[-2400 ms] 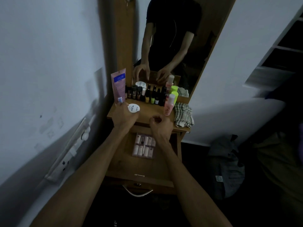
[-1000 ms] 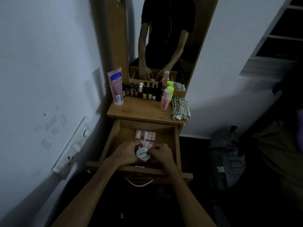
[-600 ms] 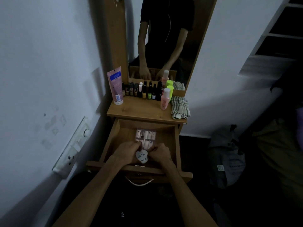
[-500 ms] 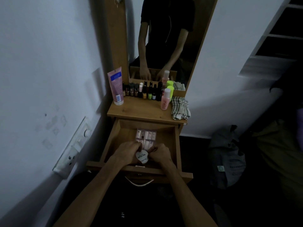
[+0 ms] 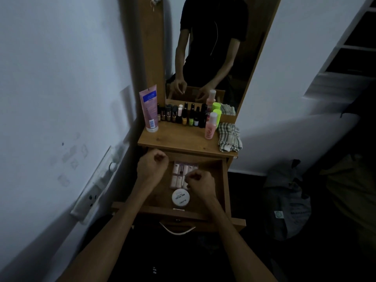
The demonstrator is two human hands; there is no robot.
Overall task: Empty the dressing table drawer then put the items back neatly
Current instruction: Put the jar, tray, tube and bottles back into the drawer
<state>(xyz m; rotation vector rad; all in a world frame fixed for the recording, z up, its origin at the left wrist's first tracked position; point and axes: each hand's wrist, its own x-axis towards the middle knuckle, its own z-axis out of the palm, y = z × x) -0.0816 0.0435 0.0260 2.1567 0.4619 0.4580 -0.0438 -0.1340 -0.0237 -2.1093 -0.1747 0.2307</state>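
Observation:
The wooden drawer [image 5: 223,188] of the dressing table stands pulled out. A round white jar [image 5: 180,197] lies near its front, with a clear pack of pink press-on nails [image 5: 181,176] behind it. My left hand [image 5: 151,166] hovers over the drawer's back left, fingers curled, holding nothing. My right hand [image 5: 201,185] hangs over the drawer's middle right, fingers curled and empty, partly covering the nail pack. On the tabletop [image 5: 179,139] stand a pink tube [image 5: 149,108], a row of nail polish bottles [image 5: 183,116], a pink spray bottle [image 5: 210,126] and a green-capped bottle [image 5: 217,113].
A checked cloth [image 5: 230,137] lies on the tabletop's right edge. A mirror [image 5: 213,47] rises behind the bottles. A wall socket panel [image 5: 95,188] sits on the left wall. A dark bag [image 5: 286,202] lies on the floor to the right. The drawer's metal handle [image 5: 177,231] faces me.
Both hands set the white jar down at the drawer's front and let go. They have lifted away, the left hand toward the tabletop edge, the right hand slightly up.

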